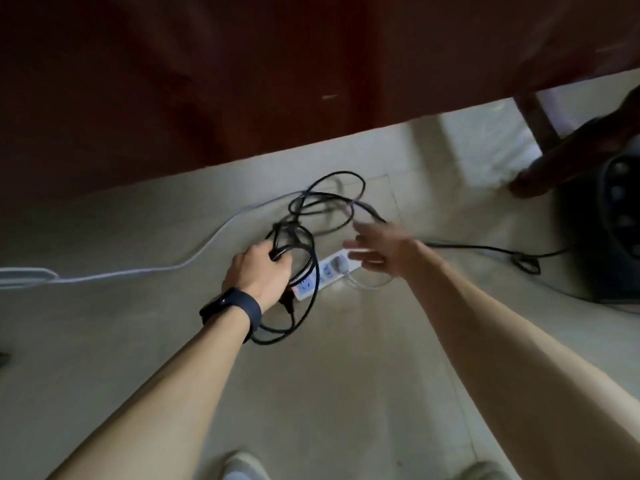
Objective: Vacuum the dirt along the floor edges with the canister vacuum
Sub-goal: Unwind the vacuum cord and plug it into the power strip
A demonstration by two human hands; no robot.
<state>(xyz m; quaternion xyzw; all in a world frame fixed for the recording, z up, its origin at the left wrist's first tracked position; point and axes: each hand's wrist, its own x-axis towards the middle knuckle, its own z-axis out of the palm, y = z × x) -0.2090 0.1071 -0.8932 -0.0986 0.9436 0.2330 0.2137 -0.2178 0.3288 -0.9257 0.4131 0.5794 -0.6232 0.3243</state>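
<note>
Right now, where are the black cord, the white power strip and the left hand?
black cord (277,233): head view, coils above the fingers.
white power strip (329,271): head view, socket face.
left hand (259,268): head view, back of hand.

I logged the canister vacuum (620,216) at the far right edge of the view. It had a dark, rounded body and sat on the floor (346,375), partly cut off and too blurred for detail. Its black power cord (277,237) lay in loose, tangled loops on the pale floor at mid-frame. Several loops were gathered in the grip of the left hand (259,271). One strand ran right along the floor, past a small kink, toward the vacuum's base.
</note>
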